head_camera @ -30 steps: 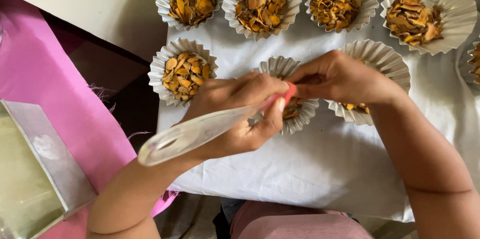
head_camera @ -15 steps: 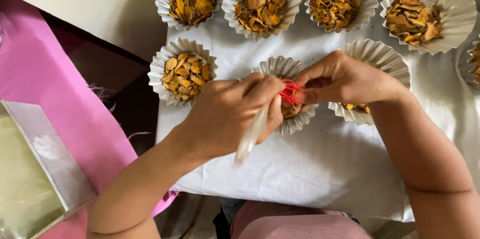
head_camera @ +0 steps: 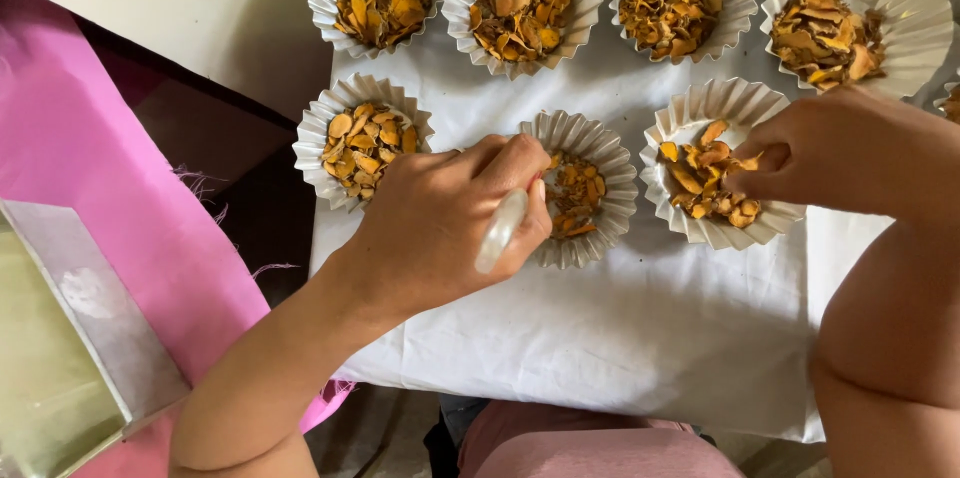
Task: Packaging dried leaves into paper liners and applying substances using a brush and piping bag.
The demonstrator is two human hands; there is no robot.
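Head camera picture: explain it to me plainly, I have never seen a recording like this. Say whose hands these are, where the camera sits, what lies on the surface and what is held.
There is no machine here. A person wears one camera on the head, so you look down along their own two bare arms. A white cloth covers the surface, and on it stand fluted white paper cups of orange-yellow dried slices, four in the far row and three nearer. The left hand grips a slim pale translucent object over the middle near cup; what it is cannot be told. The right hand pinches its fingers over the slices in the cup to the right. Pink fabric lies at the left.
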